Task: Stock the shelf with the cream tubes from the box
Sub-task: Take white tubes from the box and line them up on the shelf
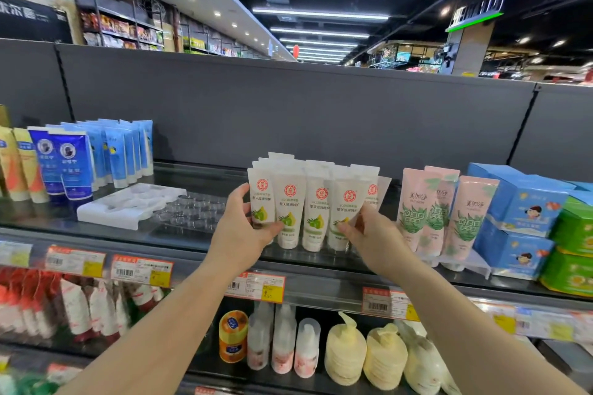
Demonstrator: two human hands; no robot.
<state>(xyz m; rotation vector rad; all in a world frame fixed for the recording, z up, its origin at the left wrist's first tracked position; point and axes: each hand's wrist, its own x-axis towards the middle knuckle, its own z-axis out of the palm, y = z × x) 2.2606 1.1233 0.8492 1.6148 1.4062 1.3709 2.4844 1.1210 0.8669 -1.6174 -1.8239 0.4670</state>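
Observation:
Several white cream tubes (290, 212) with red round logos and green fruit prints stand upright in rows on the top glass shelf (179, 234). My left hand (244, 228) grips the leftmost front tube, thumb across its front and fingers behind. My right hand (369, 231) pinches the lower part of the rightmost front tube (348, 202). No box is in view.
Empty white and clear plastic trays (128, 205) lie on the shelf to the left, with blue tubes (96, 154) beyond them. Pink tubes (446, 212) and blue and green boxes (526, 218) stand to the right. Price tags line the shelf edge; bottles fill the shelf below.

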